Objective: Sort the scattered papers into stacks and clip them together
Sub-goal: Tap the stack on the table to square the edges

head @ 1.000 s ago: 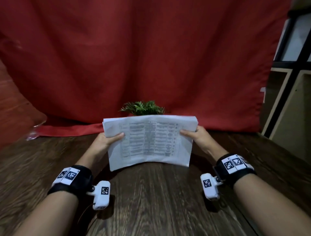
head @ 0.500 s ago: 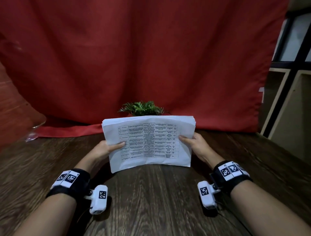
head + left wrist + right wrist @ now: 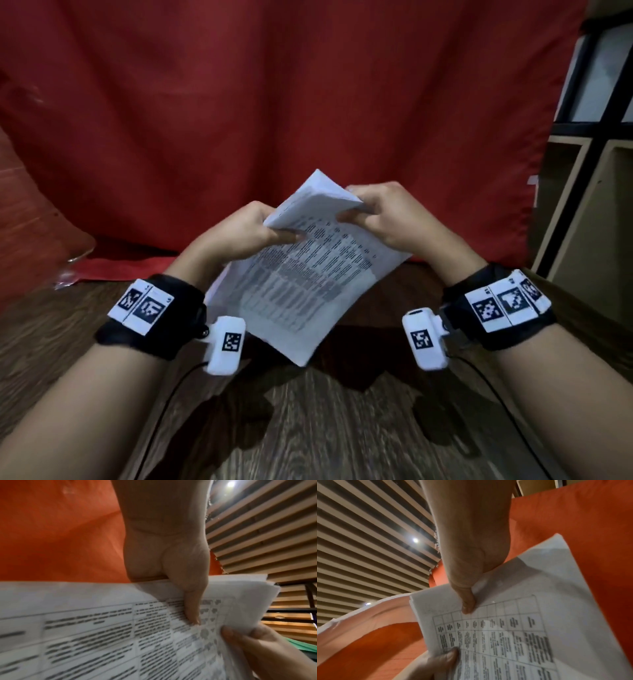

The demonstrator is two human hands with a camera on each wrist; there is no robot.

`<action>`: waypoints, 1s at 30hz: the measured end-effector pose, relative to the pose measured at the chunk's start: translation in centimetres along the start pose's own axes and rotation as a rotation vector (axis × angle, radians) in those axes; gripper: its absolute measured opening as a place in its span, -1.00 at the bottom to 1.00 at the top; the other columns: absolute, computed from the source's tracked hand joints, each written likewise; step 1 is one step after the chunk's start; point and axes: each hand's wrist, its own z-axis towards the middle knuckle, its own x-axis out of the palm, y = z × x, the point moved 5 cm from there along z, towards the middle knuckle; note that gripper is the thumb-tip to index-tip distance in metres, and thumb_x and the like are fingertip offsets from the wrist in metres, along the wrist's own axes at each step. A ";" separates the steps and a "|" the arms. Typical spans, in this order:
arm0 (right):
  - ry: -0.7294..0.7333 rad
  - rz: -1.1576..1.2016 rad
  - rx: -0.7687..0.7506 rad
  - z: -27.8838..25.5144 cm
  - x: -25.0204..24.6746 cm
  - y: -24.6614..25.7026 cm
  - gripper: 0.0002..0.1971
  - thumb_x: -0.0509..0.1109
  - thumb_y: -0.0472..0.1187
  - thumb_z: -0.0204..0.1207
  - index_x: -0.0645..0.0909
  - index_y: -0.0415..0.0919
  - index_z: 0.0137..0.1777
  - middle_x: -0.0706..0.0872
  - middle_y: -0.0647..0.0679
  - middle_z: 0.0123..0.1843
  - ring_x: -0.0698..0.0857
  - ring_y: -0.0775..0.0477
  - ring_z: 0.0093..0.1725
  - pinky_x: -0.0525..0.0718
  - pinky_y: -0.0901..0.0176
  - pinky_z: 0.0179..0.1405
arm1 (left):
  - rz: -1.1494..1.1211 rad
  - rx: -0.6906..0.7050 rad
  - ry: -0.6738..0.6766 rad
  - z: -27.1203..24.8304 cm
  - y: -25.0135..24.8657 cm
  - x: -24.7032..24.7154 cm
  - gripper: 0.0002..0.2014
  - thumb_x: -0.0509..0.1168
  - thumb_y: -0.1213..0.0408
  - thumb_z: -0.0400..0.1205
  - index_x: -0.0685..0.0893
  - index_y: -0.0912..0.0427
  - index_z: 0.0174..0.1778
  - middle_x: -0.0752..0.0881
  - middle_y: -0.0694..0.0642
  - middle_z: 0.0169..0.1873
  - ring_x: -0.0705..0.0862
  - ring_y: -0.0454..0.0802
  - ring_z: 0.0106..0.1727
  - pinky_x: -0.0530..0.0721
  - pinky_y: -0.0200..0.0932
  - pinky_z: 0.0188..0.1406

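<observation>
Papers (image 3: 301,274) — one stack of printed sheets with a table of text — are held off the wooden table (image 3: 308,428) by both hands, tilted so one corner points down toward the person and the opposite end rises toward the red cloth backdrop (image 3: 274,102).

Left hand (image 3: 239,233): grips the stack at its upper left edge. In the left wrist view the thumb (image 3: 192,609) lies flat across the printed face, with the other fingers behind the sheets and hidden.

Right hand (image 3: 383,216): pinches the upper right corner area. Thumb (image 3: 467,601) presses on the printed face near the top of the table grid; the remaining fingers curl over the far edge. At this corner the sheets bend upward and fan slightly — several page edges show separately in the left wrist view.

The two hands sit close together at the top end of the stack, left just beside right, with the bent corner between them. The lower part of the stack hangs free between the forearms, not touching the table as far as the head view shows.

Each wrist carries a black band (image 3: 154,315) with printed markers and a small white camera unit (image 3: 224,346). A shelf frame (image 3: 599,154) stands at the right edge.
</observation>
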 end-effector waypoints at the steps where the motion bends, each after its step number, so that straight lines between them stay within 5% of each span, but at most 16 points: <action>1: -0.038 -0.089 -0.025 0.1 -0.6 0.1 -0.93 0.53 -0.08 0.55 0.72 -0.01 -0.04 0.78 0.05 -0.16 0.73 0.08 -0.08 0.68 -0.11 0.02 | -0.062 0.004 0.010 -0.2 0.2 0.2 -0.72 0.61 0.24 0.63 0.76 0.30 -0.32 0.64 0.00 -0.31 0.59 -0.09 -0.24 0.46 -0.06 -0.15; 4: -0.333 -0.253 0.008 -0.6 -2.9 -2.2 -0.53 0.52 0.12 0.47 0.63 0.04 0.35 0.68 0.03 0.33 0.64 -0.03 0.34 0.55 -0.16 0.42 | -0.268 0.013 -0.103 -1.2 1.5 0.1 -0.65 0.65 0.16 0.58 0.84 0.47 -0.13 0.85 0.26 -0.16 0.76 0.13 -0.13 0.72 0.16 -0.01; 7: -0.518 0.294 0.290 -2.2 -2.6 -5.9 -0.06 0.62 0.19 0.37 0.28 -0.04 0.68 0.53 -0.06 0.52 0.63 0.01 0.39 0.60 0.16 0.36 | -0.531 0.001 -0.247 -2.4 3.1 0.3 -0.66 0.65 0.19 0.55 0.87 0.43 0.03 0.90 0.33 0.07 0.85 0.20 0.03 0.81 0.27 0.18; 9: -0.402 0.768 0.430 -2.8 0.3 -6.6 -0.19 0.52 0.11 0.48 0.31 -0.16 0.66 0.75 -0.02 0.28 0.77 0.10 0.13 0.72 0.24 0.08 | -0.630 0.003 -0.280 -2.8 3.8 0.8 -0.81 0.51 0.33 0.67 0.85 0.30 0.16 0.93 0.17 0.09 0.90 0.06 0.11 0.87 0.03 0.12; 12: -0.243 0.979 0.486 -3.5 4.0 -6.2 -0.48 0.47 -0.04 0.45 0.62 -0.28 0.36 0.87 -0.12 0.14 0.84 -0.05 0.09 0.80 0.02 0.16 | -0.690 -0.006 -0.266 -2.8 4.5 2.0 -0.63 0.68 -0.02 0.42 0.91 0.08 0.06 0.93 -0.01 0.08 0.89 -0.11 0.16 0.82 -0.30 0.07; 14: -0.284 0.950 0.477 -3.6 5.0 -6.0 -0.55 0.54 -0.04 0.40 0.69 -0.24 0.25 0.86 -0.16 0.17 0.82 -0.16 0.21 0.74 -0.04 0.29 | -0.689 -0.022 -0.261 -2.7 5.1 2.3 -0.54 0.73 -0.15 0.27 0.94 0.00 0.00 0.93 -0.04 0.12 0.88 -0.14 0.19 0.82 -0.27 0.17; 17: -0.376 0.953 0.436 -3.4 5.7 -6.2 -0.68 0.55 -0.11 0.45 0.73 -0.20 0.17 0.88 -0.11 0.10 0.85 -0.12 0.13 0.77 0.03 0.17 | -0.698 -0.045 -0.293 -2.8 5.1 2.4 -0.83 0.56 0.21 0.61 0.82 0.00 0.09 0.93 -0.18 0.02 0.87 -0.27 0.11 0.80 -0.24 0.23; 19: -0.410 0.957 0.419 -3.6 6.2 -6.4 -0.70 0.54 -0.20 0.51 0.74 -0.30 0.20 0.88 -0.16 0.09 0.86 -0.13 0.07 0.80 0.03 0.11 | -0.711 -0.059 -0.337 -3.0 5.4 2.5 -0.81 0.46 0.39 0.70 0.78 0.04 0.16 0.93 -0.12 0.05 0.89 -0.23 0.09 0.82 -0.28 0.10; 24: -0.411 0.933 0.481 -5.1 8.5 -7.4 -0.67 0.52 -0.25 0.54 0.71 -0.38 0.25 0.88 -0.19 0.09 0.86 -0.13 0.04 0.79 0.05 0.06 | -0.736 -0.125 -0.403 -4.2 7.5 4.2 -0.54 0.58 0.22 0.49 0.79 0.25 0.30 0.90 0.20 0.19 0.86 0.24 0.27 0.79 0.24 0.38; 27: -0.445 0.944 0.472 -5.2 8.1 -7.1 -0.64 0.52 -0.25 0.55 0.69 -0.40 0.30 0.85 -0.23 0.15 0.83 -0.26 0.16 0.79 -0.08 0.19 | -0.749 -0.114 -0.465 -4.3 7.4 4.0 -0.72 0.56 0.30 0.59 0.81 0.18 0.22 0.92 0.17 0.12 0.89 0.23 0.20 0.85 0.18 0.24; 30: -0.473 0.908 0.411 -5.0 7.6 -6.2 -0.75 0.50 -0.28 0.58 0.74 -0.34 0.22 0.88 -0.15 0.09 0.86 -0.14 0.08 0.80 0.08 0.05 | -0.657 -0.064 -0.537 -4.1 6.8 3.7 -0.84 0.57 0.25 0.61 0.83 0.06 0.08 0.93 0.04 -0.04 0.90 0.09 0.06 0.86 0.15 0.16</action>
